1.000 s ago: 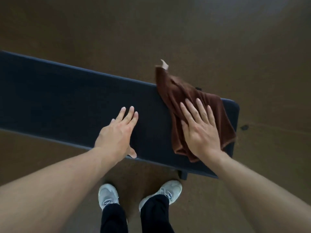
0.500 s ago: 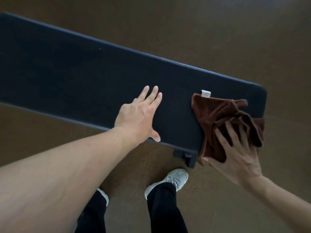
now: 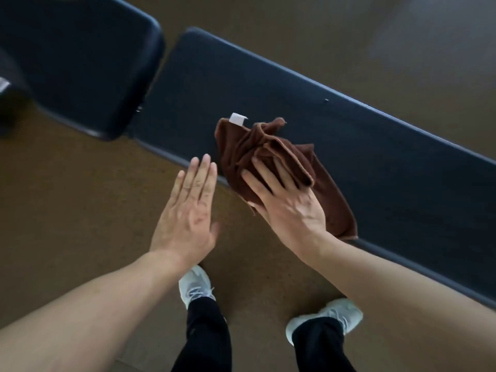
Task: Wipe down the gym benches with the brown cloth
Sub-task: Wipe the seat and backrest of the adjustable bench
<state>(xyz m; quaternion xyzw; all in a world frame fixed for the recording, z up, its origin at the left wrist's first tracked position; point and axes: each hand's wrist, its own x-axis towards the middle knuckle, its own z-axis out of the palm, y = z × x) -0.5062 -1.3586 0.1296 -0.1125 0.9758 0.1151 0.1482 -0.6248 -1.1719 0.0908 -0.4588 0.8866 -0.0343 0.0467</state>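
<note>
A long dark blue bench pad (image 3: pixel 349 135) runs from upper left to lower right. The brown cloth (image 3: pixel 271 154), bunched and with a white tag at its far corner, lies on the pad's near edge. My right hand (image 3: pixel 284 200) presses flat on the cloth, its fingers partly tucked under a fold. My left hand (image 3: pixel 188 210) hovers flat with fingers together over the floor, just off the bench's near edge and beside the cloth, holding nothing.
A second dark pad (image 3: pixel 80 57) sits at the upper left, with a narrow gap between it and the long pad. The floor (image 3: pixel 80 210) is brown. My white shoes (image 3: pixel 196 285) and dark trousers stand close below the bench.
The cloth and my right hand have slid along the bench from its right end toward the gap by the second pad. My left hand has come off the pad and now hangs over the floor.
</note>
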